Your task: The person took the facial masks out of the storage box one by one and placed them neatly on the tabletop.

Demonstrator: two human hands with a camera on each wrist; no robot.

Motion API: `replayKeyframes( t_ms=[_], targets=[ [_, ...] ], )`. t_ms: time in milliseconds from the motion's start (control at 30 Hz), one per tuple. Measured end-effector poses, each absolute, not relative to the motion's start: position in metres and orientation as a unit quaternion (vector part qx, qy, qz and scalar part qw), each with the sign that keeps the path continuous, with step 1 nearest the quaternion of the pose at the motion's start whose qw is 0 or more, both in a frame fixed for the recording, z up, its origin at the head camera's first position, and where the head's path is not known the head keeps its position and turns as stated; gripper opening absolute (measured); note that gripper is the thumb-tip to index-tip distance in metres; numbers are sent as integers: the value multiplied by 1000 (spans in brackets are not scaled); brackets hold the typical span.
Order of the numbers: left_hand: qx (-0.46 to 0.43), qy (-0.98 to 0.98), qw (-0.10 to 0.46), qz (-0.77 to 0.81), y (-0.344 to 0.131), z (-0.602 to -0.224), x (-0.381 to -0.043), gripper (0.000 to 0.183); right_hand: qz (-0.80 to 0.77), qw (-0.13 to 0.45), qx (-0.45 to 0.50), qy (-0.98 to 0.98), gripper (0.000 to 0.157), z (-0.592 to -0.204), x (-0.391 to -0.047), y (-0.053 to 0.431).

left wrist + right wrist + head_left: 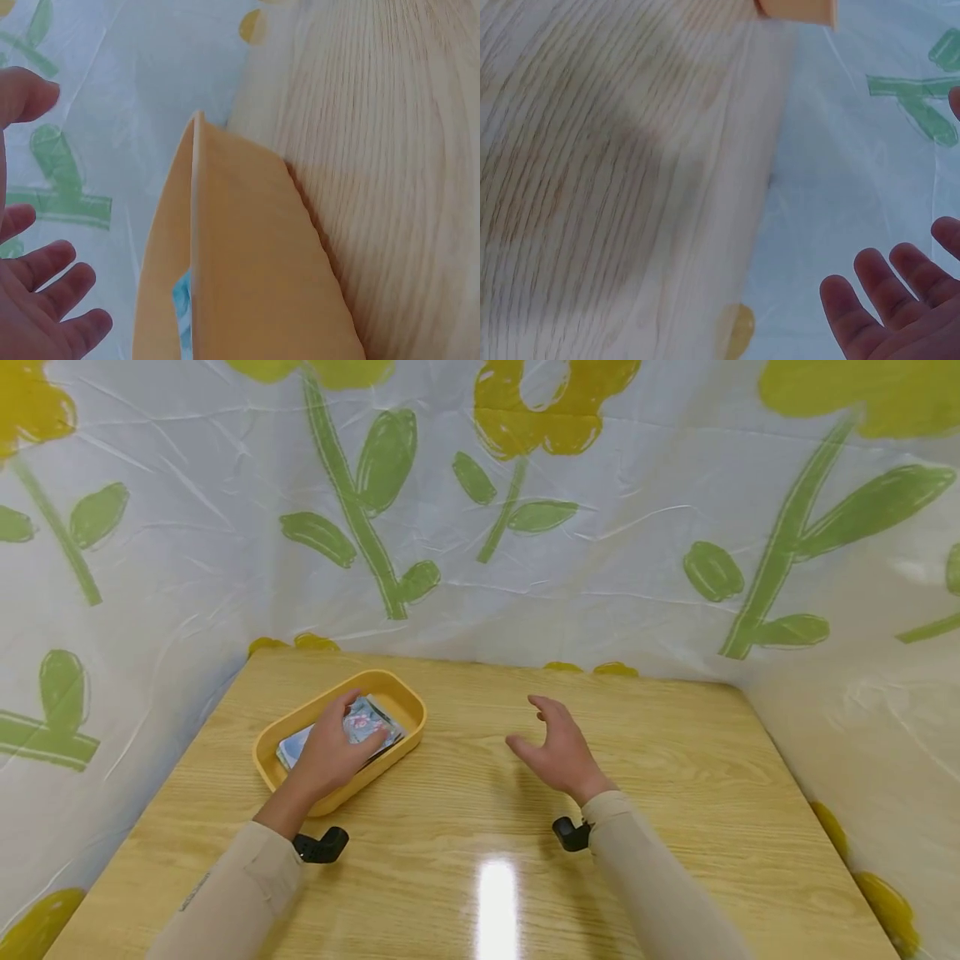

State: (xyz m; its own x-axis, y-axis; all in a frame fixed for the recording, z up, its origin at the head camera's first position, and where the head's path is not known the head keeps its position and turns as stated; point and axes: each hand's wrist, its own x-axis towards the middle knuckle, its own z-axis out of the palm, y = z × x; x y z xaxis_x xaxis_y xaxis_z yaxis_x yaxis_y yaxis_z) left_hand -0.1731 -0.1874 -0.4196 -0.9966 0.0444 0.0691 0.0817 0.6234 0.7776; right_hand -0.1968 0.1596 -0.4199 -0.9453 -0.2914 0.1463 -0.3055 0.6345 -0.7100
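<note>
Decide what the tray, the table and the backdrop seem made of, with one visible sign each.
Tray: probably plastic with a matte finish; the wall is smooth, thin and evenly coloured.
Table: wood or wood-look laminate, somewhat glossy; it shows grain lines and a bright reflection.
Backdrop: perhaps plastic sheeting or coated cloth, faintly shiny; its creases catch the light.

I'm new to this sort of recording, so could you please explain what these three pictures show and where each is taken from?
There is no machine arm here, just a person's two bare hands. One picture comes from a camera worn on the head, looking forward and down; the others come from a small camera worn on each wrist. On the wooden table stands a yellow tray with flat, printed items inside. The left hand is over the tray, the right hand above the table; both have fingers spread and hold nothing.
</note>
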Motion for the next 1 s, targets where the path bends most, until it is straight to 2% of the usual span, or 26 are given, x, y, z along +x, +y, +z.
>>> replayKeyframes(
  t_ms=[767, 1000],
  targets=[
    [25, -902, 50, -429, -247, -434, -143, 84, 391, -33, 224, -892, 74, -433, -197, 114],
    [53, -908, 90, -406, -267, -438, -137, 81, 382, -30, 231, -894, 73, -435, -195, 108]
  ],
)
